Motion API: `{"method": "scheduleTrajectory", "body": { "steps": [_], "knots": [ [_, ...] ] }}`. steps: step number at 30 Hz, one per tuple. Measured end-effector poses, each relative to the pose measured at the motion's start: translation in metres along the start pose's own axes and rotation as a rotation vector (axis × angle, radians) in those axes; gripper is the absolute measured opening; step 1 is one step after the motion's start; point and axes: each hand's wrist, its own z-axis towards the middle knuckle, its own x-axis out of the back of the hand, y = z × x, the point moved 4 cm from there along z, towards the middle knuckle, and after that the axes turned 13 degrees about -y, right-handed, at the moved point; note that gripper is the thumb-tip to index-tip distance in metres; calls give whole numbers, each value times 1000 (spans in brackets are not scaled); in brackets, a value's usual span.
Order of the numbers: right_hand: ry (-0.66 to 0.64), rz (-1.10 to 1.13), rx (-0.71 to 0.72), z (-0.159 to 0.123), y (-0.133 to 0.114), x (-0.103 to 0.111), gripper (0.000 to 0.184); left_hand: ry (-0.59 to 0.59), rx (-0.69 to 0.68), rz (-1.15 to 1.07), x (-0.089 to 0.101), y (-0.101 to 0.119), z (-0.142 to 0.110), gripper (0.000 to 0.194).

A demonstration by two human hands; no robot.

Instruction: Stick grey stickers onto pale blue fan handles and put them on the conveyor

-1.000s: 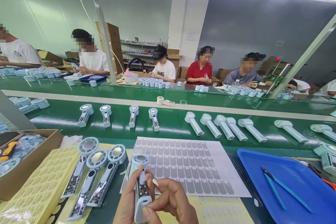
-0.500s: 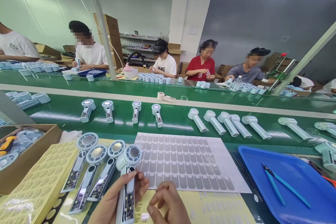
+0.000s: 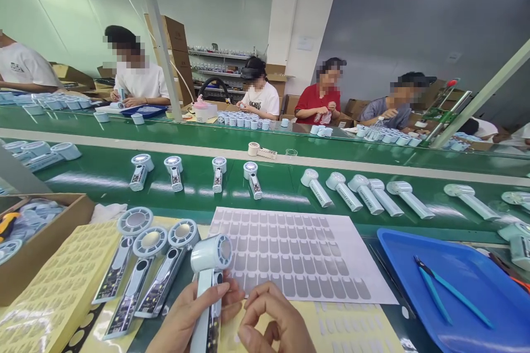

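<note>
My left hand [image 3: 182,311] is wrapped round the handle of a light-blue handheld fan [image 3: 210,252], its round head up and turned toward the right. The dark see-through handle panel faces partly sideways. My right hand [image 3: 276,317] is just right of the handle, fingers curled toward the thumb; what they hold, if anything, is hidden. Behind both hands lies a white sheet with rows of grey stickers [image 3: 296,265]. Under the right hand is a yellow backing sheet [image 3: 308,314] with small pale stickers. Several similar fans [image 3: 151,242] lie to the left.
At the right sits a blue tray [image 3: 464,253] with cutting pliers [image 3: 451,295] in it. A cardboard box [image 3: 66,218] of blue parts and a yellow sticker stack [image 3: 53,281] stand left. Fans line a green conveyor [image 3: 281,187]; several co-workers [image 3: 260,99] sit beyond it.
The fan in my left hand has turned, so its head now faces right and shows more of its side. My right hand has shifted slightly right and stays curled.
</note>
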Motion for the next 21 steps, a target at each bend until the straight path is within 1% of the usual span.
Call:
{"method": "scheduleTrajectory", "body": {
  "steps": [2, 3, 4, 7, 10, 13, 15, 18, 19, 21],
  "knots": [
    [-37, 98, 15, 4, -21, 4, 18, -97, -25, 51, -10, 4, 2, 22],
    [-61, 103, 17, 6, -30, 6, 16, -128, -28, 63, -15, 5, 4, 25],
    [-84, 85, 12, 9, -38, 7, 13, -136, -27, 71, -20, 6, 6, 28],
    [-128, -26, -38, 16, -54, 14, 1, -66, -42, 107, -30, 10, 9, 28],
    [-134, -113, -90, 20, -60, 19, 8, -4, -64, 134, -41, 15, 9, 23],
    [-96, -195, -98, 21, -58, 23, 12, 59, -63, 94, -45, 16, 11, 18],
    [-44, -346, -30, 21, -56, 23, 14, 58, -56, 47, -44, 14, 16, 15],
    [62, -604, 158, 20, -56, 21, 14, -5, -12, -17, -46, 11, 27, 11],
    [103, -626, 221, 19, -56, 20, 14, -20, 19, -23, -47, 10, 31, 11],
    [208, -547, 305, 17, -59, 26, 13, -33, 63, 11, -52, 13, 42, 15]
  ]
}}
